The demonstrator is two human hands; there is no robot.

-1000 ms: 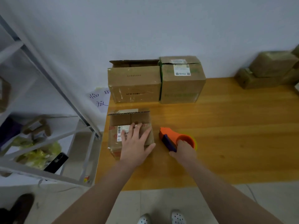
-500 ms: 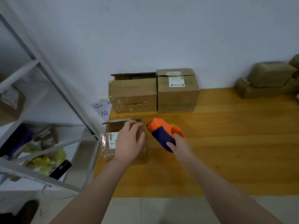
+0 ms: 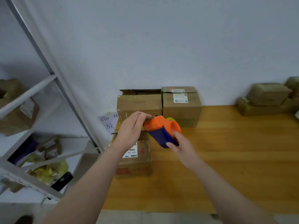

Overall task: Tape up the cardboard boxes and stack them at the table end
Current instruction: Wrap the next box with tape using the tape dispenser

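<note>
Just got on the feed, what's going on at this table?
A person is getting ready to tape. The right hand grips the orange and blue dispenser by its handle, in the air above the small box on the table. The left hand pinches the dispenser's front end, probably after the tape end. No strip shows pulled out yet. Behind, the open box and the closed box stand at the wall.
</note>
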